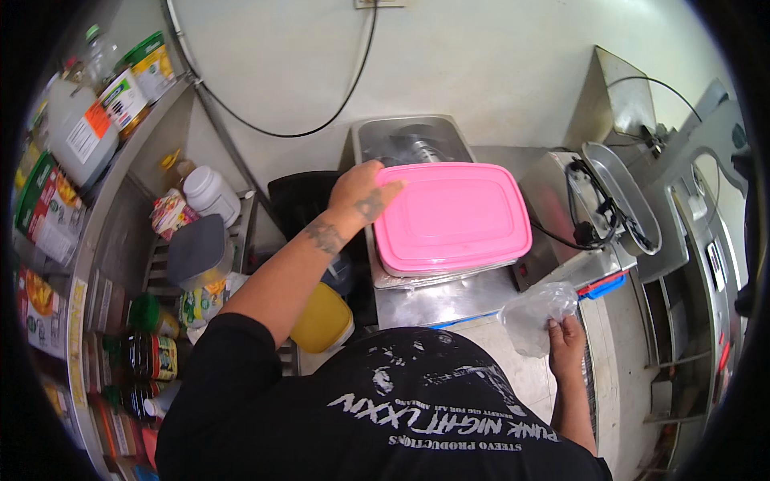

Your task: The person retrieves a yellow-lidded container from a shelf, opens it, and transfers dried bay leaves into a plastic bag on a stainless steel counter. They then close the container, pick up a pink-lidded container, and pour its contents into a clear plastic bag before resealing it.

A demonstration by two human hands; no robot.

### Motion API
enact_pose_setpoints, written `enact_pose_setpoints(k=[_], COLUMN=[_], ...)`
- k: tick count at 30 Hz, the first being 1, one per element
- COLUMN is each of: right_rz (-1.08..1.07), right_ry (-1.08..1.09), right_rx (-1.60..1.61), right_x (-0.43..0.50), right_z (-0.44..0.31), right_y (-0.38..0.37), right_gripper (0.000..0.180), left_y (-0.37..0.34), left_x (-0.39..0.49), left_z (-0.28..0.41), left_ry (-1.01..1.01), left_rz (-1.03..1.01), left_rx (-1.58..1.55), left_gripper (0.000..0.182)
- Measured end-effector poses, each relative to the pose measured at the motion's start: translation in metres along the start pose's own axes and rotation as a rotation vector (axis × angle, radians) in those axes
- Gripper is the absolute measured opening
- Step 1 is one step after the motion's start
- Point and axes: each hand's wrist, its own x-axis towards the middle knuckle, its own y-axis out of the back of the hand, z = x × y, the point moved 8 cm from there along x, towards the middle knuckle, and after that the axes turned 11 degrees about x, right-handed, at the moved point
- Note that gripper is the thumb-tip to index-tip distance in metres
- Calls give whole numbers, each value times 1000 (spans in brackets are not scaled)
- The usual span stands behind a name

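Observation:
A rectangular plastic container with a pink lid [454, 219] stands before me on a stainless steel table [433, 305]. My left hand [363, 191] grips its far left corner, thumb over the lid and the other fingers mostly hidden. What the container holds is hidden by the lid. Under it shows the edge of something wrapped or flat; I cannot tell what. Off to the right, past the table's front edge, my right hand [566, 346] pinches a crumpled clear plastic bag [532, 315] between thumb and fingers.
A deep steel pan [415, 132] with metal items sits behind the container. To the right stands a steel appliance [550, 186] bearing coiled black cables [604, 216] and a metal tray [631, 192]. Left are shelves with jugs [78, 129], bottles and tubs. A yellow-lidded container [322, 318] is below my left arm.

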Motion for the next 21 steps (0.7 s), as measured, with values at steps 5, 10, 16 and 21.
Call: enact_pose_setpoints(k=[5,10,16,21], right_rz=[-9,-173,-450,-540], right_ry=[182,393,474,619], right_rx=[51,-75,-182,-256], right_x=[29,77,126,114], right_z=[-33,-100,-160,-185], right_y=[-9,-47,-159,-195], right_gripper=[14,19,18,30], left_y=[7,14,21,41], left_x=[-6,-6,-12,-12], left_z=[10,16,17,31], left_ry=[-2,89,149,96], left_rz=[102,-98,-51,30], left_rx=[159,107,72,20], left_gripper=[61,69,66,64])
